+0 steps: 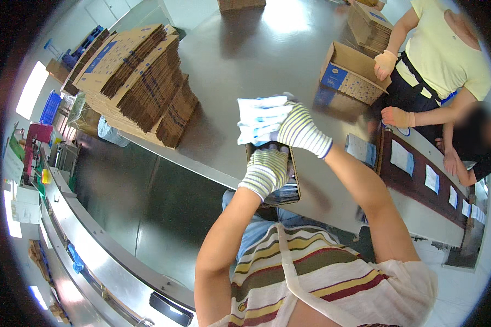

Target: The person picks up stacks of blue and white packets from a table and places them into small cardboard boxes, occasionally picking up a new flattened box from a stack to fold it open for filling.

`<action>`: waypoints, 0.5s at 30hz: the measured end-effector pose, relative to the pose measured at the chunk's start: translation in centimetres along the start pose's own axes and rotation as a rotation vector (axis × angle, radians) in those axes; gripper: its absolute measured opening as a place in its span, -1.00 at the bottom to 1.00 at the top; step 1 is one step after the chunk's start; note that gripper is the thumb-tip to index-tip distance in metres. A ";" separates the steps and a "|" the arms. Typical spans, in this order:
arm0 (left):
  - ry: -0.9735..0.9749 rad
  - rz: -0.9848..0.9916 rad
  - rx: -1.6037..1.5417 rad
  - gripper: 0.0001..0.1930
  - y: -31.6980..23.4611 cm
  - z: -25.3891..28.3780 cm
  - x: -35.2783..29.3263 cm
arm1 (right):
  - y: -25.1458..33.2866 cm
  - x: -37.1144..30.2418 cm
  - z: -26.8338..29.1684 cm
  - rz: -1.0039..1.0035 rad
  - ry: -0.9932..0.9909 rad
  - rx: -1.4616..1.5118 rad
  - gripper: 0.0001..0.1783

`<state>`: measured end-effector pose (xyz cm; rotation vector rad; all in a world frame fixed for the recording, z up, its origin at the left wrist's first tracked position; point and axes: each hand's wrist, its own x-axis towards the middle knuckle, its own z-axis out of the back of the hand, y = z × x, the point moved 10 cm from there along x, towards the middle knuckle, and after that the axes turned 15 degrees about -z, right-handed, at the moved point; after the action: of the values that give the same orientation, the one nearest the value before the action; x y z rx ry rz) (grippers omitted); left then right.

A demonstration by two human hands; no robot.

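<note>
My right hand (304, 131), in a striped knit glove, is closed on a fanned stack of flat white-and-blue packets (262, 119), held just above the far end of a narrow open carton (295, 188). Lower down, my left hand (266, 173), gloved the same way, reaches into that carton. Its fingers look stretched forward, and the carton's walls and the right hand partly hide them. Beside the left wrist, more packets (285, 193) show inside the carton. The carton sits at the near edge of the metal table (218, 109), close against my body.
Tall stacks of flattened cardboard cartons (142, 82) stand at the left. An open carton (352, 73) is at the right, before a gloved co-worker (447, 54). Packets lie spaced along a dark conveyor belt (417, 177). A second person (477, 136) sits beside it.
</note>
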<state>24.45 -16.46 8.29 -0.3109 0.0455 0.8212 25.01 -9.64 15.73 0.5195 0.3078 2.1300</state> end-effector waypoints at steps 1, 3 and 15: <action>-0.012 -0.032 -0.005 -0.49 -0.4 0.1 0.2 | -1.1 -0.9 0.6 -0.023 0.009 0.307 -0.42; -0.048 -0.073 -0.017 -0.50 -0.4 0.3 0.7 | -3.0 -2.0 0.9 -0.122 0.043 0.513 -0.37; -0.038 -0.112 0.105 -0.58 -3.0 1.0 1.7 | -1.4 -4.0 7.4 -0.181 -0.177 0.177 -0.19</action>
<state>27.73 -16.93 9.71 -0.1969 0.0354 0.7102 31.60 -11.92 20.71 0.7491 0.4281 1.8776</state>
